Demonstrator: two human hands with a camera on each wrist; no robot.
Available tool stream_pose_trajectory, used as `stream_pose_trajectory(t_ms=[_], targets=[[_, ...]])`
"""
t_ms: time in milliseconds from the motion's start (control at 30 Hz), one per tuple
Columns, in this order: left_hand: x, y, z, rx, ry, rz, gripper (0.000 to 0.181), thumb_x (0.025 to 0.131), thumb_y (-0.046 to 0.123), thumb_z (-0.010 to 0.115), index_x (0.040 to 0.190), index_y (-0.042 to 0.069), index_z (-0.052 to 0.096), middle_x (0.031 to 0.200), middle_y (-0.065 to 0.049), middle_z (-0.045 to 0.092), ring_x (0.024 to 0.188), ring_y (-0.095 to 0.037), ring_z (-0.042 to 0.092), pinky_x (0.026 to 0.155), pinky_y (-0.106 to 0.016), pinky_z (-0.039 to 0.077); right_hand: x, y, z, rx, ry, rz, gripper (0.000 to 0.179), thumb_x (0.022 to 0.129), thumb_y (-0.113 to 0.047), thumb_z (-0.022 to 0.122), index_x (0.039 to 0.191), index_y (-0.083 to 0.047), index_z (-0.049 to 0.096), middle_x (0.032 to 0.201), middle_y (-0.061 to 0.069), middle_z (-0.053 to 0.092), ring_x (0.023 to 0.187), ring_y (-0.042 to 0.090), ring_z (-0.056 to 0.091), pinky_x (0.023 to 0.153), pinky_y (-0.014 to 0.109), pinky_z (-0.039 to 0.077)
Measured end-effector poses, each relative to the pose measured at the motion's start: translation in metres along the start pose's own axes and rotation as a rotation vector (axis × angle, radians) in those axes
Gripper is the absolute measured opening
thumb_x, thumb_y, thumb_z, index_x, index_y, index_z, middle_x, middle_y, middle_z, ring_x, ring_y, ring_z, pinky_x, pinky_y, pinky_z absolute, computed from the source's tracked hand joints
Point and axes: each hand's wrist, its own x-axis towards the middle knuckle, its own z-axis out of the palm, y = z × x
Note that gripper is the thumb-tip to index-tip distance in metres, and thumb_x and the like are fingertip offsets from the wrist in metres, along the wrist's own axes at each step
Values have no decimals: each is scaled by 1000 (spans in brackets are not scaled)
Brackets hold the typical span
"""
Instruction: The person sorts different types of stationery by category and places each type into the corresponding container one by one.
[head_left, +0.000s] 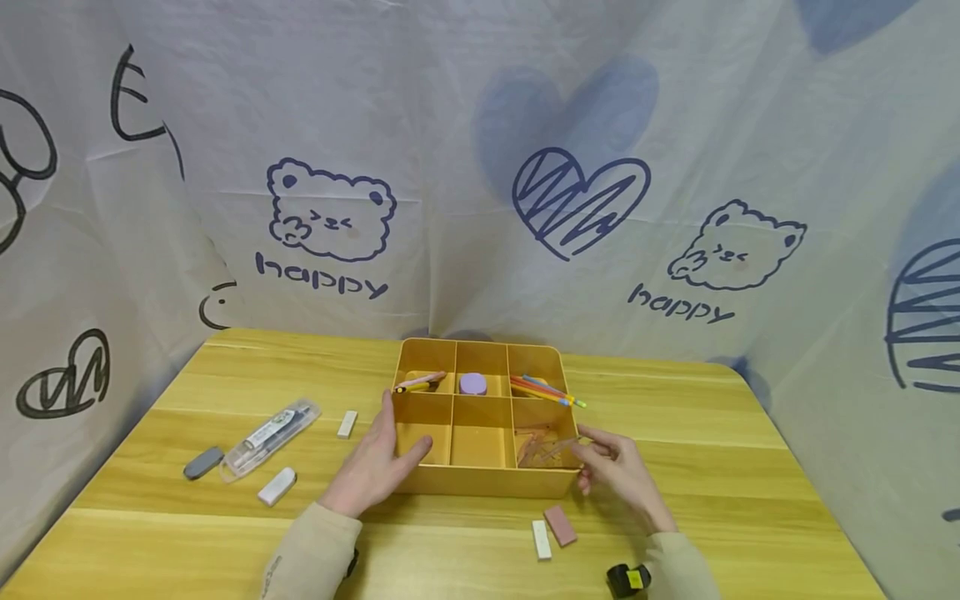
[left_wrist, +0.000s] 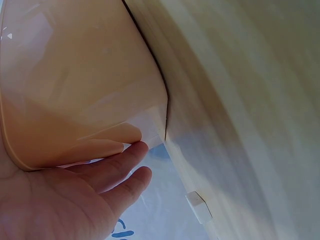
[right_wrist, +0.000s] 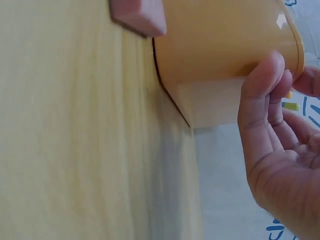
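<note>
Divided yellow box (head_left: 487,482) before us on the tabletop (head_left: 720,467) | our left hand (head_left: 377,467): fingers straight against its left wall, thumb spread apart | our right hand (head_left: 617,473): fingers pinching a clear plastic piece (head_left: 558,448) at its right rim

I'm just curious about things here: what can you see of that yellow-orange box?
The yellow-orange box looks like glossy plastic, with rounded corners and six open-topped compartments in two rows. It sits on the table. Its back row holds pen-like things, a purple item and colourful sticks; see-through pieces lie front right. The left grip touches its left side; the right grip is at its front right corner, contact unclear.
</note>
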Motion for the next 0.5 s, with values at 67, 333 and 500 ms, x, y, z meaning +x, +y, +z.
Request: stream_pose_trajectory(t_ms=[67, 333, 500], targets=[[0, 0, 0, 2, 0, -2, 101, 101, 49, 52, 158, -3, -14, 167, -28, 2, 154, -43, 16, 127, -55, 17, 0, 0, -1, -8, -13, -10, 64, 100, -16, 61, 148, 17, 33, 76, 2, 67, 57, 8, 62, 61, 26, 60], [0, 0, -5, 8, -33, 3, 99, 103, 54, 46, 158, -2, -14, 167, -26, 0, 155, -43, 13, 128, -55, 15, -1, 1, -2, -42, -30, -32, 65, 101, -19, 60, 148, 17, 33, 81, 9, 68, 58, 10, 65, 63, 31, 62], [-1, -3, -19, -25, -100, 25, 90, 106, 58, 30, 158, 0, -15, 167, -26, -3, 154, -44, 10, 128, -56, 11, -1, 1, -3, -48, -41, -41, 65, 102, -20, 59, 148, 17, 32, 81, 9, 69, 58, 10, 65, 65, 31, 62]])
